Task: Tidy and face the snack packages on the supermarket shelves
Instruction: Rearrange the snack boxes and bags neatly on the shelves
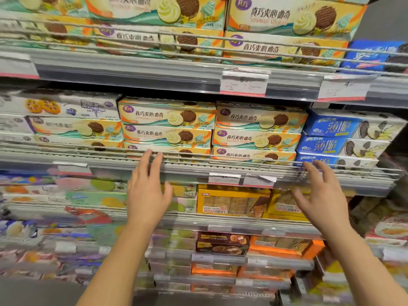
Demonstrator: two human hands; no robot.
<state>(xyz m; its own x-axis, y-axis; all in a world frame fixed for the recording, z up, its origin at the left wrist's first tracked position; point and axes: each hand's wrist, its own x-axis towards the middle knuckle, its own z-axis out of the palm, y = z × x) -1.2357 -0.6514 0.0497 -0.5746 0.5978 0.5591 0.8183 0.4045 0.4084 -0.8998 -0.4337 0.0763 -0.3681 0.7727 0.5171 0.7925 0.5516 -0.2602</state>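
Hands [145, 191] [322, 199] spread wide, holding nothing, before wire rail [220, 161]; flat cardboard cookie boxes [167, 115] behind.

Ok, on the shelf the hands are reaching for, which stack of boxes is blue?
The rightmost stack, beside the right hand. The stacks left of it are orange-and-teal.

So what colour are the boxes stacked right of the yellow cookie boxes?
Blue boxes, in the head view.

Grey metal shelves [132, 71] run in tiers across the whole view, each fronted by a thin wire rail [198, 161]. White price tags [244, 83] with red lower edges sit in the shelf edges. At the upper right, a dark grey wall [388, 21] shows beside the shelving.
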